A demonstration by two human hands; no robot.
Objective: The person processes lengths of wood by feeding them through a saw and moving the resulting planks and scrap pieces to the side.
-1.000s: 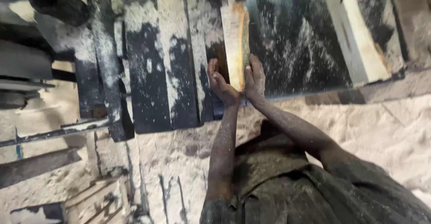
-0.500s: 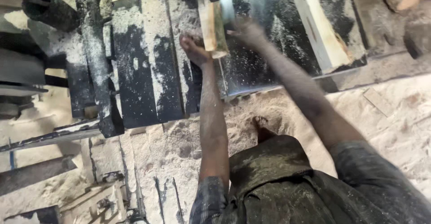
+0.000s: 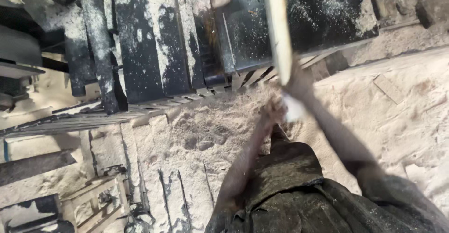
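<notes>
dark machine bed (image 3: 149, 50) blocks ahead, pale plank (image 3: 279, 27) beside, sawdust floor (image 3: 397, 121) open right

Viewpoint: head-worn, steeply downward, at arm's length.
Facing: the dark saw table (image 3: 140, 41) is seen at 12 o'clock.
Shared views: none, one camera.

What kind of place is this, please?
Most likely a sawmill or rough woodworking shop: sawdust covers the ground, a dark, dust-strewn machine table stands ahead, and the blurred right hand is at a pale wooden plank.
</notes>
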